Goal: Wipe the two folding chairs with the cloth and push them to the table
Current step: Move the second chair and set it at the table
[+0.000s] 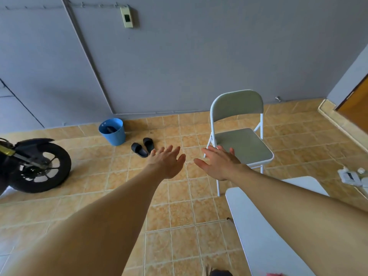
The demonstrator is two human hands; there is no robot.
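Observation:
One folding chair (244,145) with a white frame and grey-green seat and back stands unfolded on the tiled floor, facing me, beyond the far end of a white table (256,232). Both my arms stretch forward. My left hand (167,162) is flat, fingers spread, holding nothing, over the floor to the chair's left. My right hand (219,163) is also flat and spread, its fingers over the seat's near left corner; contact is unclear. A pink bit at the table's bottom edge (274,274) may be the cloth. I see no second chair.
A blue bucket (113,131) and a pair of black slippers (143,147) lie by the grey wall. A motorcycle's wheel (38,168) is at the left. White objects (351,175) sit at the right, near a wooden door (356,108).

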